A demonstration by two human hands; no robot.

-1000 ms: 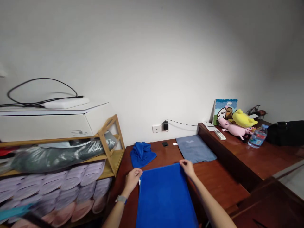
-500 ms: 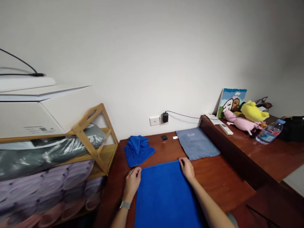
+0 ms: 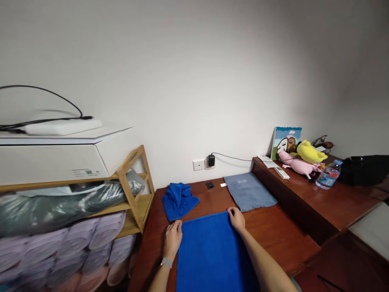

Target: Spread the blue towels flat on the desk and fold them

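A blue towel lies spread flat over the front of the brown desk, its near end running out of the picture. My left hand pinches its far left corner, and a watch band shows on that wrist. At the far right corner, my right hand grips the towel between thumb and fingers. Just beyond my left hand sits a crumpled blue cloth. A grey-blue cloth bag lies flat past my right hand, near the wall.
On the raised right ledge stand a water bottle, pink and yellow plush toys, a remote and a picture. To the left, a wooden rack holds a white box and several slippers. A charger is plugged into the wall.
The camera view has shifted, so everything sits lower and the rack shows more. Both hands keep hold of the towel's far corners, and the towel looks nearly unchanged.
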